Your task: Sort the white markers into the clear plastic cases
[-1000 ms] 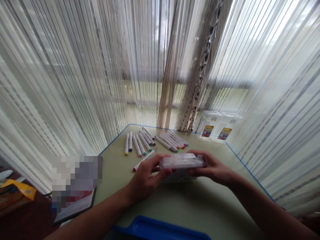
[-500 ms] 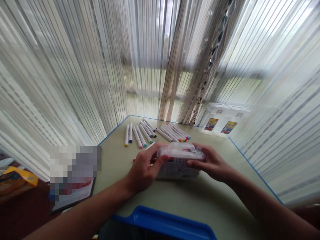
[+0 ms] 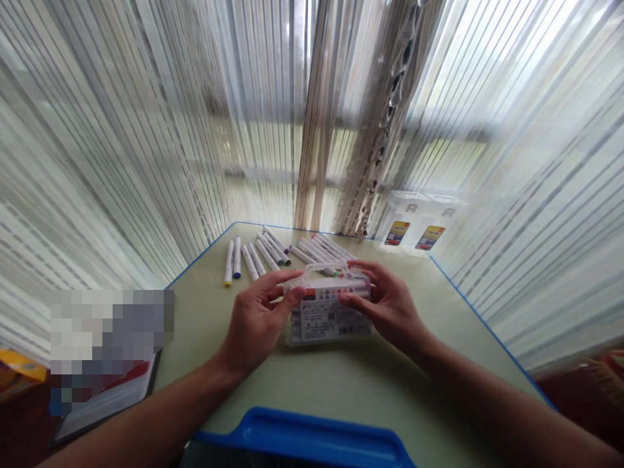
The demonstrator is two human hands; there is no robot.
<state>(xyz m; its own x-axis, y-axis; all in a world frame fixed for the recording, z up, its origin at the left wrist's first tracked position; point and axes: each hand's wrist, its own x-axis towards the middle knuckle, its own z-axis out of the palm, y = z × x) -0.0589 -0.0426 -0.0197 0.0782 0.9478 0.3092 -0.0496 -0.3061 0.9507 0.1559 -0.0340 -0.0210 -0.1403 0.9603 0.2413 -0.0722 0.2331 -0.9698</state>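
Observation:
A clear plastic marker case [image 3: 329, 318] with a handle on top and a printed label stands on the table between my hands. My left hand [image 3: 260, 315] grips its left side, thumb on the front face and fingers behind. On the right side, my right hand [image 3: 390, 302] holds it the same way, its thumb near the upper front. Pale marker barrels show inside the case. Behind it lie white markers [image 3: 237, 257] with coloured ends in a loose row, and a second group of markers [image 3: 329, 248] sits partly hidden by the case and my right hand.
Two clear cases [image 3: 397, 234] with coloured labels stand at the back right of the pale green table [image 3: 414, 403]. A blue tray edge [image 3: 312, 439] runs along the front. A pixelated flat item [image 3: 110, 364] lies at the left. String curtains [image 3: 263, 149] hang behind.
The case has tilted so that its labelled front now shows more fully. The view has shifted, so the scene sits further left. Both hands keep their hold.

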